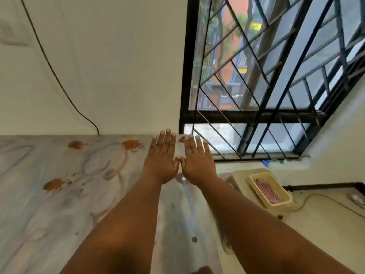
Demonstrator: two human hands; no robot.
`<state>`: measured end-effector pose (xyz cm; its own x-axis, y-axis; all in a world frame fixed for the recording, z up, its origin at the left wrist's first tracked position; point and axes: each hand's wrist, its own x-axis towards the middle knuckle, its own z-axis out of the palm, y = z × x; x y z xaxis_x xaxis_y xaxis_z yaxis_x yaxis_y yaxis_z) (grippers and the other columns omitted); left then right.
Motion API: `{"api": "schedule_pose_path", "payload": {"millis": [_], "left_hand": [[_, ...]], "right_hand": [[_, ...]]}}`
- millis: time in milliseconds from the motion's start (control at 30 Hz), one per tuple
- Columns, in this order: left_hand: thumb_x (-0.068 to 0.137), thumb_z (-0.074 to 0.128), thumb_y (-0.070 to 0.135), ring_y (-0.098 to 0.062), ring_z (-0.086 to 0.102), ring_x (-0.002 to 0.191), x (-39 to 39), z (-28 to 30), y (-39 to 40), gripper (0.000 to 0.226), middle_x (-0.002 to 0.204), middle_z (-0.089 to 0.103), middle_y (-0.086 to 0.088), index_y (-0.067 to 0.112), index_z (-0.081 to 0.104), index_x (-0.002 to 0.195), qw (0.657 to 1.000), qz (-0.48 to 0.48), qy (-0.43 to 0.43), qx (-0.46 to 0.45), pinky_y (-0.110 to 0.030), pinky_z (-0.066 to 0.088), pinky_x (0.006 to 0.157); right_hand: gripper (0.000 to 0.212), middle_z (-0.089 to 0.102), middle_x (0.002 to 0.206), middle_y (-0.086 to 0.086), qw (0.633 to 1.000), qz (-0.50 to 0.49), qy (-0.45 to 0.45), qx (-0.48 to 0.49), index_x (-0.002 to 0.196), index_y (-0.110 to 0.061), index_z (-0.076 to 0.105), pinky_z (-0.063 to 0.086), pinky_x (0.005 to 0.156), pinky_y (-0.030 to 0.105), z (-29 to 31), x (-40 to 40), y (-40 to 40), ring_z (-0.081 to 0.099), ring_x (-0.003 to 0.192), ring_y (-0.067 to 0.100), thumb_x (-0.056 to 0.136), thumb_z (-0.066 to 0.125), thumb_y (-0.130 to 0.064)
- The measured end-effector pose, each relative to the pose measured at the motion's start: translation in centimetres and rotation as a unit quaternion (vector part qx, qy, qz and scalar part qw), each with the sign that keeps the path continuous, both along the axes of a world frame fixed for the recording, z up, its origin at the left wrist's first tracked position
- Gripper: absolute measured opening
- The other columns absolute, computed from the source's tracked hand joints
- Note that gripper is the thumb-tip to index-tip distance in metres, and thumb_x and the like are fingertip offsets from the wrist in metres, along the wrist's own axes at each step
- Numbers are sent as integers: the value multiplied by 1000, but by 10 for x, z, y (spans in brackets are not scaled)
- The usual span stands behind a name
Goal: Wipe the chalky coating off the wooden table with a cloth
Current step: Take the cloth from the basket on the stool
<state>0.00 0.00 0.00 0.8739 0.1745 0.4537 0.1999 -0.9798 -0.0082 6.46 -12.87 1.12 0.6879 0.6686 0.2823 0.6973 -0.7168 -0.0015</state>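
Nearest to the camera, two bare forearms reach forward over the wooden worktop (59, 194), which is covered with a pale, chalky grey-white coating (27, 214) streaked in swirls. Farther out, the left hand (161, 162) and the right hand (198, 163) are held side by side with the backs up, all fingers straight and spread a little, holding nothing; the thumbs meet or almost meet between them. If the palms touch the worktop or stay above it, I cannot tell. No cloth can be seen in this view. On the coating there are brown patches where wood colour shows: one patch (54, 184) to the left of the left forearm, and two more, (77, 144) and (131, 144), close to the far edge. To the right of the worktop, lower down, a cream tray (284, 192) with a red-and-white striped thing (267, 191) inside it stands on a pale block. Behind the worktop is a white wall (108, 66), and a dark cable (55, 76) runs down it to the far edge of the worktop. Beyond the hands is a window with a black metal grille (256, 86), and trees and buildings show through it.
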Motion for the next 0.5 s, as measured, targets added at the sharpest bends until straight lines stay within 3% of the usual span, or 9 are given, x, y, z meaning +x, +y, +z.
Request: {"api": "schedule_pose_path", "payload": {"millis": [133, 300, 500], "left_hand": [[92, 7, 43, -29, -15, 145, -1, -44, -38, 67, 158, -10, -16, 8, -14, 144, 996, -21, 83, -16, -37, -26, 110], [99, 24, 44, -28, -17, 145, 22, -71, -96, 71, 158, -13, -15, 8, -12, 148, 990, -69, 122, -14, -37, -25, 111], [98, 22, 43, -28, -21, 144, 63, -88, -206, 71, 157, -19, -13, 9, -18, 146, 978, -127, 166, 15, -39, -26, 111]], "right_hand": [[67, -6, 159, 13, 996, -17, 71, -43, 151, -7, -3, -19, 112, 38, -47, -2, -41, -14, 145, 25, 101, 14, -48], [71, -6, 159, 12, 989, -60, 120, -59, 151, -7, -3, -19, 110, 38, -80, 16, -110, -14, 145, 25, 99, 14, -52], [74, -6, 159, 13, 973, -118, 186, -65, 152, -10, -2, -15, 111, 40, -100, 45, -227, -11, 145, 27, 97, 14, -58]]}}
